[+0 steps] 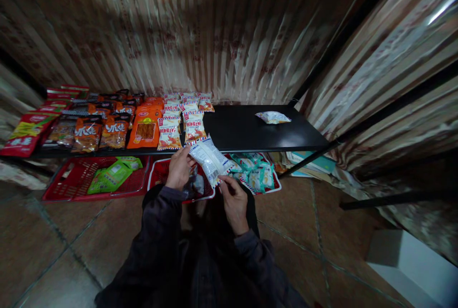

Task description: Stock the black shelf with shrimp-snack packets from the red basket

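Observation:
Between my two hands is a white snack bag (210, 159), its printed back with a barcode facing up. My left hand (179, 168) pinches its upper left corner, and my right hand (234, 202) pinches the lower right end. The bag is tilted, just in front of the edge of a black shelf (236, 131). Behind it stand rows of similar white and orange snack bags (195, 125), fronts showing. A single white bag (274, 117) lies apart on the shelf's right side.
Orange packets (144, 129), brown-black packets (88, 133) and red bags (30, 126) fill the shelf's left. Below are a red basket (71, 191) with green packets (115, 175) and more baskets, one holding teal packets (258, 176). Black metal bars (315, 155) slant at right; a white box (411, 265) sits on the floor.

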`<act>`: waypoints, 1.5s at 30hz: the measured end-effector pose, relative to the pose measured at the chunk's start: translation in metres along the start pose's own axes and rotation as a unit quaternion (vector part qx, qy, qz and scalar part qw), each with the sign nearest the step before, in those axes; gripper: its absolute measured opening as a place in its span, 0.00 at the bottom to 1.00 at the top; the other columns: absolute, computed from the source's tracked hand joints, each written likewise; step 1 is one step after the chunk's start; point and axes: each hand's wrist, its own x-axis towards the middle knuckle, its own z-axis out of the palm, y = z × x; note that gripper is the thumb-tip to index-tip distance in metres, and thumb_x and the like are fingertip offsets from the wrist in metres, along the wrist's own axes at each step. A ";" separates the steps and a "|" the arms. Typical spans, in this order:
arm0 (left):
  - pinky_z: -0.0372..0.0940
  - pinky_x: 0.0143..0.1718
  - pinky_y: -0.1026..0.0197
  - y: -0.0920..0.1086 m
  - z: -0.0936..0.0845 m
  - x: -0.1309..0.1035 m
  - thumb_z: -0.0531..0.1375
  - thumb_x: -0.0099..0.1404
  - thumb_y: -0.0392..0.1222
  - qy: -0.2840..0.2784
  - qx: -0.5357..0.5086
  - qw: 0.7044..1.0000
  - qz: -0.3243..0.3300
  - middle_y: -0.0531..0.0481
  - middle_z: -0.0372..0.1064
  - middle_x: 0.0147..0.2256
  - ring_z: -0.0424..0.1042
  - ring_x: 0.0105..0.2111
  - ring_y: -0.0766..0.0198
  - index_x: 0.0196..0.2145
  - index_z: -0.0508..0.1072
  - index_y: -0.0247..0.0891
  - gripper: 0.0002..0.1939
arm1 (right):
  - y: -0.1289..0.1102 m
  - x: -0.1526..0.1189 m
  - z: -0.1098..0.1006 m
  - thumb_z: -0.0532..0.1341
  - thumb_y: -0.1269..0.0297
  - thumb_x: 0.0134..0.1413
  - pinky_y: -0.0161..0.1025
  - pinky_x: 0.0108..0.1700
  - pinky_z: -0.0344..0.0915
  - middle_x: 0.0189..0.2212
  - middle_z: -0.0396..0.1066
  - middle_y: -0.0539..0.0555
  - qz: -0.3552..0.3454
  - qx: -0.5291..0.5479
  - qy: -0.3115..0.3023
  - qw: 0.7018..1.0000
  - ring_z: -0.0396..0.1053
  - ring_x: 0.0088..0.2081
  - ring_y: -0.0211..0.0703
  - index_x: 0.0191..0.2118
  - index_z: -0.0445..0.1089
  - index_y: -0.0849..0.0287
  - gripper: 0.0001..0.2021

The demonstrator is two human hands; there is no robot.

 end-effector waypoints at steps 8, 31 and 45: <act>0.66 0.36 0.61 -0.003 -0.011 0.005 0.60 0.51 0.33 -0.014 0.009 0.999 -0.033 0.51 0.72 0.26 0.71 0.28 0.67 0.28 0.69 0.34 0.04 | -0.007 -0.001 -0.001 0.61 0.58 0.49 0.37 0.37 0.64 0.29 0.71 0.51 0.031 0.022 0.002 0.999 0.67 0.32 0.41 0.33 0.72 0.58 0.10; 0.62 0.30 0.64 0.013 -0.010 0.004 0.66 0.45 0.49 -0.123 0.320 0.937 0.068 0.51 0.73 0.27 0.69 0.28 0.65 0.29 0.76 0.35 0.16 | 0.020 0.000 -0.015 0.62 0.60 0.47 0.34 0.33 0.61 0.28 0.61 0.46 0.039 -0.007 -0.006 0.999 0.62 0.29 0.36 0.33 0.59 0.56 0.11; 0.58 0.27 0.66 0.001 -0.016 0.011 0.57 0.55 0.47 -0.010 0.324 0.928 0.184 0.53 0.65 0.23 0.63 0.25 0.68 0.26 0.70 0.36 0.11 | 0.011 -0.004 -0.007 0.65 0.62 0.41 0.32 0.28 0.61 0.25 0.63 0.44 0.092 0.070 -0.043 0.992 0.63 0.25 0.34 0.34 0.58 0.55 0.16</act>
